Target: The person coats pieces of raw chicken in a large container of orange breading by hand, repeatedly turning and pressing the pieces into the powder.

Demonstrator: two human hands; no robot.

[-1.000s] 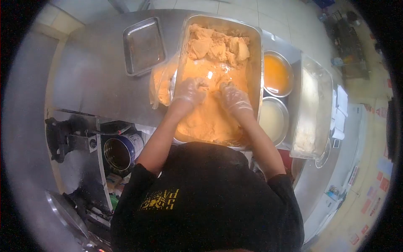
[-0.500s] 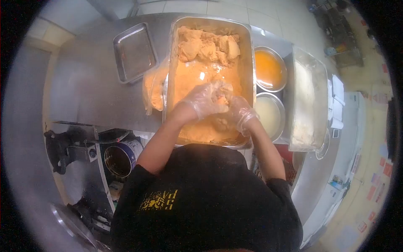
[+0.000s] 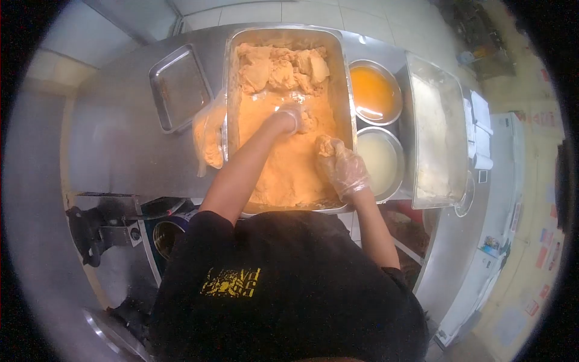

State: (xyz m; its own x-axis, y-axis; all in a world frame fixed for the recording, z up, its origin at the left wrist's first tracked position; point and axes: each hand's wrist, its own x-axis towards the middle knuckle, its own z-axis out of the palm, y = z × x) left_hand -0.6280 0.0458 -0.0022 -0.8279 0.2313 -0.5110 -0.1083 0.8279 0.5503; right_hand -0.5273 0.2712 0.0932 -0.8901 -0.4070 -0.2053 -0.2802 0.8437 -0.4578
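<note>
A deep metal tray holds orange powder, with coated lumpy pieces piled at its far end. My left hand, in a clear plastic glove, is pressed down into the powder near the tray's middle; its fingers are hidden. At the tray's right side my right hand, also gloved, is closed around a coated piece, whose top shows above the fingers.
Left of the tray lie a bag of orange powder and a small metal tray. On the right stand a bowl of orange liquid, a bowl of pale liquid and a long container of white powder.
My hands were together over the tray and have moved apart. The left one has gone down into the powder; the right one now holds a piece at the right side. The view has shifted slightly.
</note>
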